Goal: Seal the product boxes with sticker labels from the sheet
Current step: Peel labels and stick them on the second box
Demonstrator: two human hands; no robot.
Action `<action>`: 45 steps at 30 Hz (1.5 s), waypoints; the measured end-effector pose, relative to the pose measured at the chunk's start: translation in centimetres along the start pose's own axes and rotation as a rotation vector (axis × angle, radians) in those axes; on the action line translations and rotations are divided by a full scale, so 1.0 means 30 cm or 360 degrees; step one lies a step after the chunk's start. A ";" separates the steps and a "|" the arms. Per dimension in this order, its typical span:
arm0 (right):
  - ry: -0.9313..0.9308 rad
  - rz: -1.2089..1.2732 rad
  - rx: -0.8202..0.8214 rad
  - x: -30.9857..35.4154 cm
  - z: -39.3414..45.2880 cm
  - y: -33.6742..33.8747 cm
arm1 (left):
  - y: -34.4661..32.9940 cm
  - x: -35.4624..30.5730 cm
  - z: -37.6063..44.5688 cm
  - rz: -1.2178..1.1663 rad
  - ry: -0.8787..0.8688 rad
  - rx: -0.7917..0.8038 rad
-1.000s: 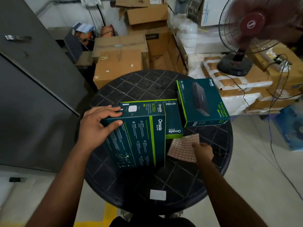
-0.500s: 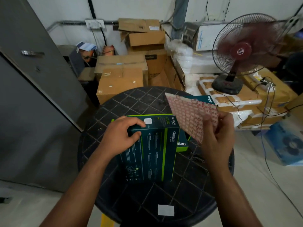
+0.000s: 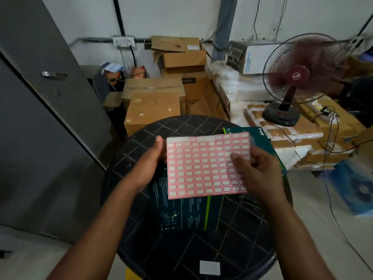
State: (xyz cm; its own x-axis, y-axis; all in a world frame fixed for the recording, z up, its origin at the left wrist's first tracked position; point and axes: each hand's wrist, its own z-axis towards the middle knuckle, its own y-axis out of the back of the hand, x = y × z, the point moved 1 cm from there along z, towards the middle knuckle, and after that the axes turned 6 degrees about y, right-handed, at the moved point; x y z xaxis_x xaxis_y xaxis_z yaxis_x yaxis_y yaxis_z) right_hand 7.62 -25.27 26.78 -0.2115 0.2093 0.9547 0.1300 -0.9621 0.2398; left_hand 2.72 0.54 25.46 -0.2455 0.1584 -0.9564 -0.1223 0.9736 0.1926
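I hold a sticker sheet of red-bordered white labels up in front of me, above the round black table. My left hand grips its left edge. My right hand grips its right side, thumb lying on the labels. Under the sheet a dark green product box lies flat on the table, mostly hidden. A second green box shows behind the sheet at the right, partly hidden.
A white label lies near the table's front edge. Cardboard cartons are stacked behind the table. A running red fan stands at the back right with cables trailing to the floor. A grey door is on the left.
My right hand lifted the sticker sheet off the table and brought it to the centre. My left hand let go of the green box and took the sheet's left edge.
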 end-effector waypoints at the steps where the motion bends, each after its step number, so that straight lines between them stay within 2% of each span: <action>1: -0.0054 -0.0035 0.0098 -0.016 0.006 -0.010 | 0.001 -0.003 -0.002 -0.0013 -0.0014 0.0029; 5: -0.0083 -0.0250 0.0379 -0.063 0.020 -0.047 | 0.014 -0.007 -0.003 0.0019 -0.0045 0.0093; 9: -0.0036 -0.0230 0.0614 -0.072 0.017 -0.083 | 0.014 0.001 -0.004 0.0241 -0.0053 0.0149; 15: -0.0115 -0.0073 0.0704 -0.075 0.041 -0.102 | 0.012 0.025 -0.004 0.0283 -0.0005 0.0184; 17: -0.0095 -0.0141 0.0643 -0.078 0.045 -0.112 | 0.014 0.029 -0.005 0.0295 0.0016 0.0192; 20: 0.0074 -0.0583 0.0323 -0.065 0.026 -0.143 | 0.010 0.025 -0.003 0.0292 0.0017 0.0157; 23: 0.0538 -0.1032 -0.0006 -0.049 -0.016 -0.178 | 0.001 0.017 0.001 0.0345 0.0001 0.0129; 25: 0.0887 -0.1103 -0.0066 -0.052 -0.033 -0.205 | -0.001 0.016 0.006 0.0325 -0.0014 0.0122; 26: 0.0947 -0.1066 -0.0047 -0.055 -0.035 -0.222 | 0.000 0.018 0.009 0.0311 -0.0016 0.0123; 29: 0.0911 -0.1016 0.0028 -0.066 -0.034 -0.277 | 0.003 0.022 0.017 0.0262 -0.0031 0.0153; 36: 0.0869 -0.0861 -0.0054 -0.064 -0.016 -0.300 | 0.016 0.024 0.035 0.0260 -0.0077 0.0185; 45: 0.0873 -0.0873 -0.0088 -0.052 -0.005 -0.310 | 0.016 0.024 0.051 0.0279 -0.0104 0.0202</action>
State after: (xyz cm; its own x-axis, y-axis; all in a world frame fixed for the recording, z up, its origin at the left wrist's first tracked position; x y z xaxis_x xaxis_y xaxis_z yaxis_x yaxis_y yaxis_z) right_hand 6.61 -16.68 23.03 -0.6827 0.5555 0.4747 -0.1775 -0.7562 0.6297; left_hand 3.95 1.37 24.52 -0.1892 0.3332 -0.9237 0.0399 0.9425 0.3318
